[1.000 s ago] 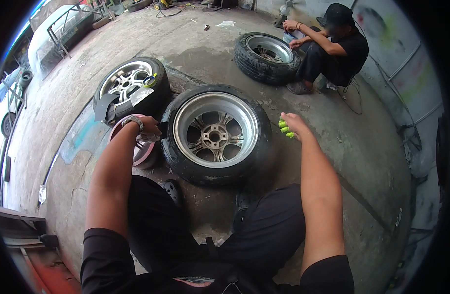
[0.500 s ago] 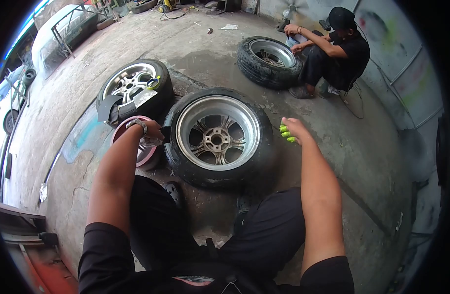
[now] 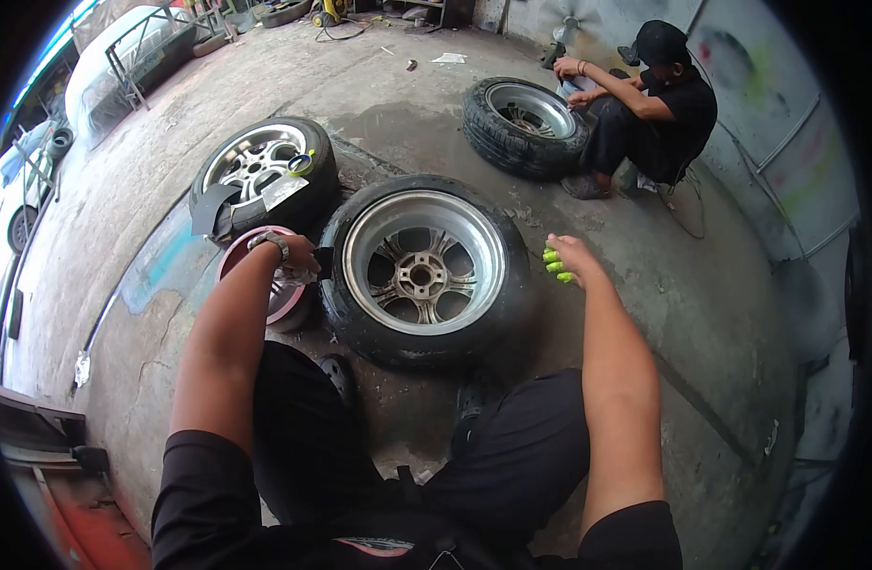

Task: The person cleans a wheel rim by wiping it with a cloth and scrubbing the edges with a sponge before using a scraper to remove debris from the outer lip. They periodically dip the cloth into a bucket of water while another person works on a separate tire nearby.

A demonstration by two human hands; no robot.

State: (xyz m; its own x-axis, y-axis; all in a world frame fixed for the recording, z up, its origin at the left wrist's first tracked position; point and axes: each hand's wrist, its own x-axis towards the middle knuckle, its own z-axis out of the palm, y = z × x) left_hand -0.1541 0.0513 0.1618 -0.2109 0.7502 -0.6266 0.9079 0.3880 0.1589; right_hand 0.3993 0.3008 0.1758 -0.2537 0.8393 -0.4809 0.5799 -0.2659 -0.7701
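A wheel point(image 3: 498, 271) with a black tyre and a worn, silver rim lies flat in front of my knees. My left hand point(image 3: 298, 258), with a watch on its wrist, is over a pink basin point(image 3: 235, 255) at the wheel's left. Its fingers are closed on a small black piece of sheet point(image 3: 325, 262) beside the tyre; something whitish shows below the fingers. My right hand point(image 3: 573, 259) hovers right of the tyre, apart from it. Yellow-green wraps cover several of its fingertips. Those fingers are loosely bent, thumb apart, with nothing visible in them.
A second wheel point(image 3: 317, 195) lies at the upper left, bearing a dark sheet point(image 3: 211, 209), a grey sheet point(image 3: 284, 190) and a roll of tape point(image 3: 300, 163). Farther right, a person point(image 3: 659, 114) sits working at a third wheel point(image 3: 507, 142). A fan point(image 3: 567, 24) stands behind.
The view has shifted slightly, so the wheels sit a little lower. Both hands keep nearly the same places. The co-worker's hand has moved slightly at the far wheel.
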